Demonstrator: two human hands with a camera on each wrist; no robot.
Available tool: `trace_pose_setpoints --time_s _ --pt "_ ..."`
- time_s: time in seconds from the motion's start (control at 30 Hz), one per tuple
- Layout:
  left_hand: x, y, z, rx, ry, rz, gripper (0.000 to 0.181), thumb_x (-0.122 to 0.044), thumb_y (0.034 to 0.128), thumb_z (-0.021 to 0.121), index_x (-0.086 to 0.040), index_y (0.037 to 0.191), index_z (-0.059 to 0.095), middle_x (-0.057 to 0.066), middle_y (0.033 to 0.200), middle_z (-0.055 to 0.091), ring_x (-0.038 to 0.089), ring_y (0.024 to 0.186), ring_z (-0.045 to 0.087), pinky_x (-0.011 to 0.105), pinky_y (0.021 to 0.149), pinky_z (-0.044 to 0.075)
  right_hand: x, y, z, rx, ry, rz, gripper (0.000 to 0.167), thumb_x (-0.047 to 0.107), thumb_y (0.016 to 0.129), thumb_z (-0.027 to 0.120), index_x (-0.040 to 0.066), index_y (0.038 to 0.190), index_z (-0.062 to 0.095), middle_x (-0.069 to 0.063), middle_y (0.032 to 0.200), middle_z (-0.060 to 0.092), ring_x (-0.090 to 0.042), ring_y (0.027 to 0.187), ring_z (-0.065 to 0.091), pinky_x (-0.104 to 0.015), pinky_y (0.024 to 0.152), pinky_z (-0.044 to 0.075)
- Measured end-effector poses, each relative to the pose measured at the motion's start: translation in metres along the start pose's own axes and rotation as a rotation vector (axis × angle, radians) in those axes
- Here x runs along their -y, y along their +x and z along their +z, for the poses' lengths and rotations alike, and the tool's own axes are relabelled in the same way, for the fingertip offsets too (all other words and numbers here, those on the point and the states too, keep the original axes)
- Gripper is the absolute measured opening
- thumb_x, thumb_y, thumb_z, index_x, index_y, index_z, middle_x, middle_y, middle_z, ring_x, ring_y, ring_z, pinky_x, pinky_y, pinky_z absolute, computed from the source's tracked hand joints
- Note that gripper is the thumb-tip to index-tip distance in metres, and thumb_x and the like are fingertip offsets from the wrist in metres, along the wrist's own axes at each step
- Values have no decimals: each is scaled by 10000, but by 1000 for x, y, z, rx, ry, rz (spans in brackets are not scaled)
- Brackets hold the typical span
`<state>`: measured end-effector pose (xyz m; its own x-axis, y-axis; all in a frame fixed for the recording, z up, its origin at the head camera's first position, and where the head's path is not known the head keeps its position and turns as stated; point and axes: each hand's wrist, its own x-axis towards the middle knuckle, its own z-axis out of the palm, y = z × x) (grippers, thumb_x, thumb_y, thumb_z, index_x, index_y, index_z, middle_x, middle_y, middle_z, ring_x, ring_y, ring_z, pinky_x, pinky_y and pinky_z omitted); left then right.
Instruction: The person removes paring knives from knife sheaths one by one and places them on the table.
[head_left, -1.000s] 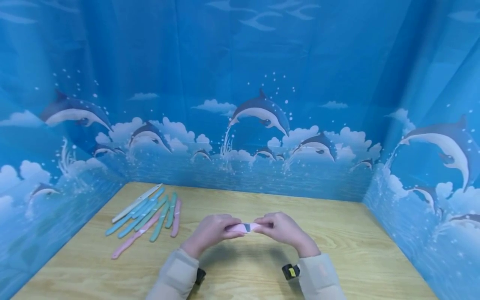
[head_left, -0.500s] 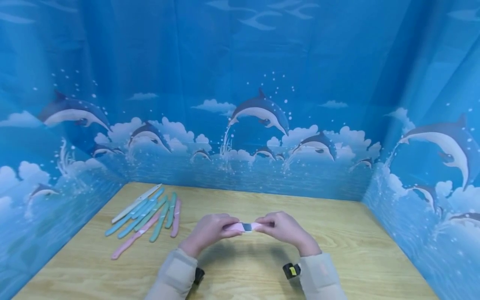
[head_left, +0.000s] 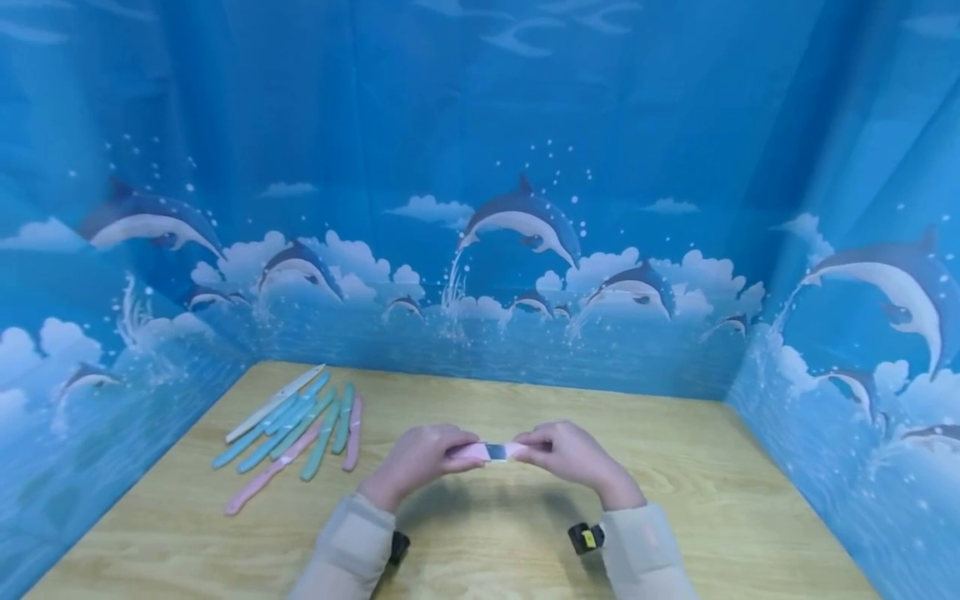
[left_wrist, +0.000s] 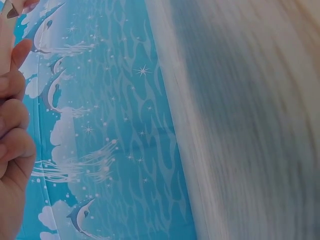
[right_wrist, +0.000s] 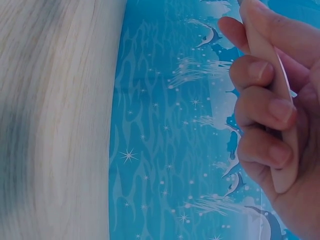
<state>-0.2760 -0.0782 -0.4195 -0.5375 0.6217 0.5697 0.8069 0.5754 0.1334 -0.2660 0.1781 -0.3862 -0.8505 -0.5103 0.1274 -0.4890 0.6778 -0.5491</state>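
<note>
A pink eyebrow razor (head_left: 471,452) is held level above the table between both hands, a dark metal blade section (head_left: 497,452) showing in the middle. My left hand (head_left: 422,461) pinches its left end with thumb and fingers. From the other side my right hand (head_left: 572,457) grips the right end; in the right wrist view the handle (right_wrist: 264,47) runs down the palm under curled fingers. The left wrist view catches only part of the pink left end (left_wrist: 5,42) at its edge. Whether that end is a separate cover, I cannot tell.
Several eyebrow razors in white (head_left: 276,403), blue, green (head_left: 321,442) and pink (head_left: 262,483) lie in a loose pile on the left of the wooden table (head_left: 675,500). A blue dolphin-print curtain (head_left: 420,367) encloses the back and sides.
The hands have drawn slightly apart along the razor, and more of the dark blade shows between them. The pile on the left stays as it was.
</note>
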Motion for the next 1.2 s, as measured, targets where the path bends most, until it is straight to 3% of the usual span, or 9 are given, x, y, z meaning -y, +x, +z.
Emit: trace_pose_setpoints --time_s 0.37,1.2 --pt "-1 0 -1 22 -17 -28 335 -414 884 671 -127 1042 743 -5 914 744 91 761 689 199 678 553 -2 -2 -2 -3 5 16 363 444 909 635 163 1116 733 71 898 700 -51 722 578 -241 633 488" --pt "3 -3 1 -4 4 -40 316 -387 862 706 -126 1035 745 -3 901 745 100 750 691 226 674 561 -6 -4 -8 15 52 57 361 435 898 651 151 1104 734 25 968 718 -102 823 630 -294 696 527"
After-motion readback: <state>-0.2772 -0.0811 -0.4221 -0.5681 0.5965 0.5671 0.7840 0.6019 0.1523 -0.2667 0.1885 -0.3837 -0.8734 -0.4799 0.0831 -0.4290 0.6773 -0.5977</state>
